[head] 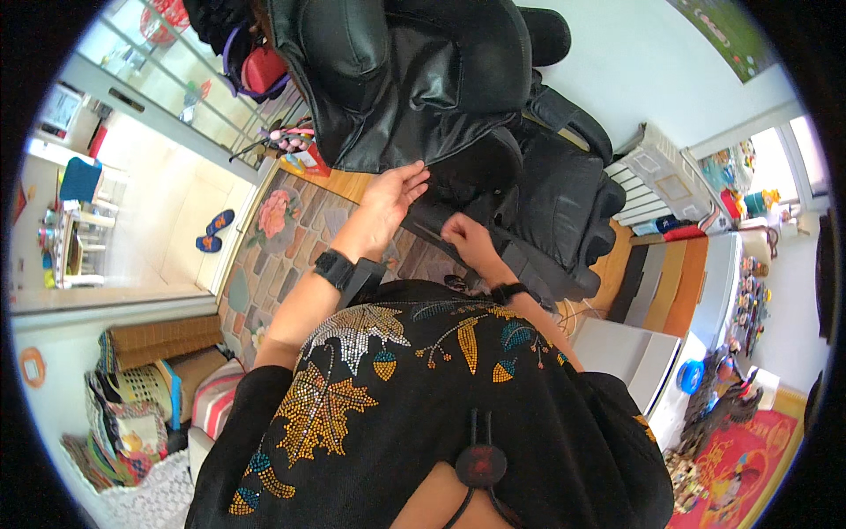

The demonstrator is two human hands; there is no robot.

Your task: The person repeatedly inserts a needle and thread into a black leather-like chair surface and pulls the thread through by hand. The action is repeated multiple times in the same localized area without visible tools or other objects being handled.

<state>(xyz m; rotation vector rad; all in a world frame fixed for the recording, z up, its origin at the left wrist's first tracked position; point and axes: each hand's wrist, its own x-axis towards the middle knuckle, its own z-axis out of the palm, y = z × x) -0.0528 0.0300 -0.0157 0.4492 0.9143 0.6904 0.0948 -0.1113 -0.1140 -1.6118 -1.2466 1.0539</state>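
A black leather massage chair stands before me, its seat and arm (pixel 562 198) on the right and a loose-looking black leather cover (pixel 403 86) at the top centre. My left hand (pixel 400 188) is at the lower edge of this cover, fingertips at its hem; whether it pinches the leather is hard to tell. To the right and lower, my right hand (pixel 466 235) is curled above the dark lower part of the chair, its fingers partly hidden. Both wrists wear black straps.
A stone-patterned mat (pixel 277 244) covers the floor at left, beside a sliding door frame (pixel 238 231). A red box (pixel 315 161) stands near the chair. At right are a white radiator (pixel 638 192) and a drawer cabinet (pixel 667 284). Folded textiles (pixel 132 423) lie at lower left.
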